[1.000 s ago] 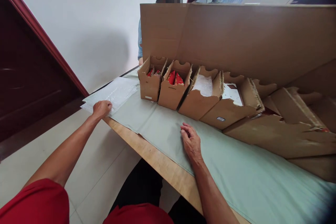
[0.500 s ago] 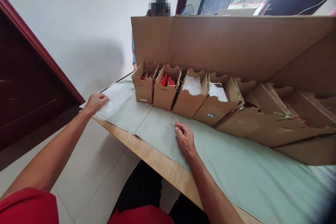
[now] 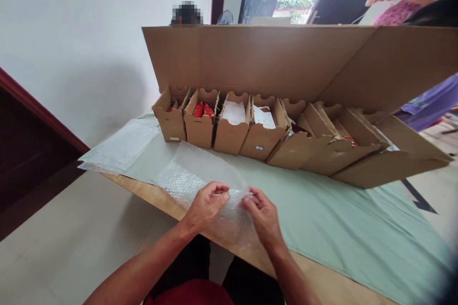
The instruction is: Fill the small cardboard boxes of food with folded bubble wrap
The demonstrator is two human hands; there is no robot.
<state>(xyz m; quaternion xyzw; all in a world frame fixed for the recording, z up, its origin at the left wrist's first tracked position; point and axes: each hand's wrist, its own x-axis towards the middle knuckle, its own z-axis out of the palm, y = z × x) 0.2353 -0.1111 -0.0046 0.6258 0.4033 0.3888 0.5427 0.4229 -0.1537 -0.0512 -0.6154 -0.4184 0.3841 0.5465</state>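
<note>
A clear bubble wrap bag (image 3: 186, 178) lies over the front of the table, in front of the cardboard boxes. My left hand (image 3: 209, 205) pinches it near its right end, thumb against fingers. At that end's edge, my right hand (image 3: 263, 212) is closed on the same bag, with the fingertips partly hidden by the film. The two hands are close together but apart. Further left, more bubble wrap bags (image 3: 125, 145) lie flat in a stack at the table's left corner.
A row of open cardboard boxes (image 3: 227, 136) stands along the table, some holding red packets (image 3: 203, 110) or white items. Behind them rises a tall cardboard panel (image 3: 268, 57). A green cloth (image 3: 322, 214) covers the table. Two other people are partly visible beyond the panel.
My left hand has come from the stack at the left corner to the middle, bringing a bubble wrap bag. My right hand has closed on the bag. The view has turned right.
</note>
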